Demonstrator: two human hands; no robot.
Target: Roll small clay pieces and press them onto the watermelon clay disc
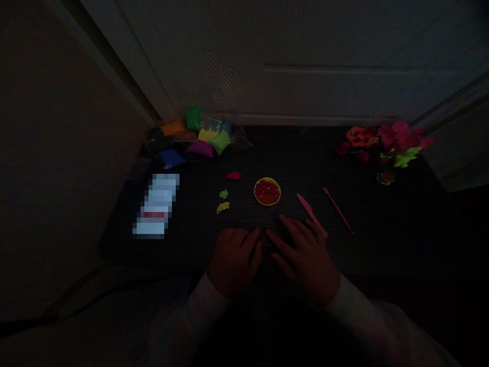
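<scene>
In dim light, my left hand (235, 262) rests at the front of the dark table, its index finger and thumb apart and pointing right, its other fingers curled under. No object shows in it. My right hand (303, 257) lies with fingers spread, nothing visible in them, its fingertips close to the left hand's. Beside its outer fingers is a pink plastic knife (311, 214). Ahead of both hands sits a round clay disc (267, 191) with a yellow rim and red and green bits. Left of it lie a red clay lump (234, 176), a green piece (223, 194) and a yellow piece (223, 207).
A thin pink stick tool (338, 210) lies right of the knife. Colourful clay packets (200, 135) are heaped at back left, behind a lit, blurred phone screen (156, 206). Clay flowers (397, 137) and a small clay piece (385, 177) stand at back right, before a pale panel (305, 94).
</scene>
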